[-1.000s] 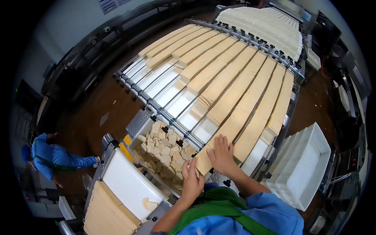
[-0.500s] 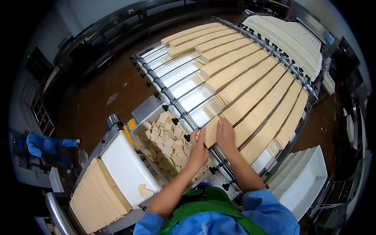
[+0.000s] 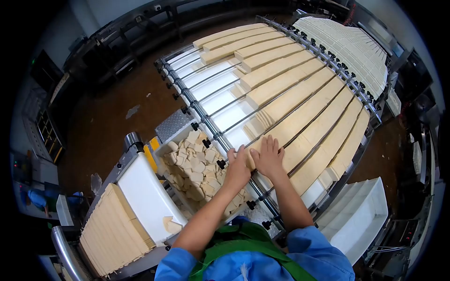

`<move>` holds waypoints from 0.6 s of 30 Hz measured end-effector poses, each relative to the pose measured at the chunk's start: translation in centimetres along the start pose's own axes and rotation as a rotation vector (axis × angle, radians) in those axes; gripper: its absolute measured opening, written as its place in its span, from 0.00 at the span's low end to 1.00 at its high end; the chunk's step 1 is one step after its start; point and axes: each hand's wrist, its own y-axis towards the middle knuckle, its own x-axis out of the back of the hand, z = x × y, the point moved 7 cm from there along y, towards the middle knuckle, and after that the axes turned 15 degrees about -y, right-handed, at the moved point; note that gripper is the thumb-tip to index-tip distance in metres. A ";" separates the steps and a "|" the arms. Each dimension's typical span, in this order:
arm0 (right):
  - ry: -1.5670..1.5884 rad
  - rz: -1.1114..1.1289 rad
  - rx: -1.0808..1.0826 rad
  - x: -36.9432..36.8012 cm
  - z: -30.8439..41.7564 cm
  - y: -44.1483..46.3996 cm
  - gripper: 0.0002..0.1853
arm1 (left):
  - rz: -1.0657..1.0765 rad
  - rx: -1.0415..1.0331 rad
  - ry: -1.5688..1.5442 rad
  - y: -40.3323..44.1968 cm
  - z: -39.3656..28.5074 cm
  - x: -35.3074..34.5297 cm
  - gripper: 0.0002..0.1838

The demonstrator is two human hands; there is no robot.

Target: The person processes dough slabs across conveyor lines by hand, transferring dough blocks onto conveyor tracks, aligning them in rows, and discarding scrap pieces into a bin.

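Cream offcuts (image 3: 192, 171) lie at nine o'clock from the hands; a piece nudged past the steel front rail (image 3: 201, 114) could drop there. The left hand (image 3: 237, 174) curls by the near end of the slab row (image 3: 291, 125), its fingers' grip hidden. The right hand (image 3: 270, 164) rests flat atop, fingers apart; uneven pressure could split the row, which runs towards two o'clock.

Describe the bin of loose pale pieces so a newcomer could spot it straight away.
Find the wide white table covered in long pale rows separated by thin rods. Along its near-left edge runs a metal bar; just outside that, left of the person's left hand, sits the bin. Unlike the larger white crate at right, it's heaped with jumbled flat pieces.
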 end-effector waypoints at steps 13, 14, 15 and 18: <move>0.106 -0.218 0.227 1.1 9.7 -1.6 0.36 | -0.501 -0.102 0.074 -8.3 3.9 11.1 0.39; 0.123 -0.197 0.354 0.7 13.0 -2.3 0.35 | -0.558 -0.036 0.082 -10.8 5.3 13.2 0.38; 0.133 -0.186 0.465 0.4 16.1 -3.1 0.35 | -0.601 0.018 0.080 -13.6 6.7 15.3 0.37; 0.161 -0.113 0.708 -3.0 26.0 -5.1 0.36 | -0.871 0.313 0.306 -23.6 12.1 20.6 0.39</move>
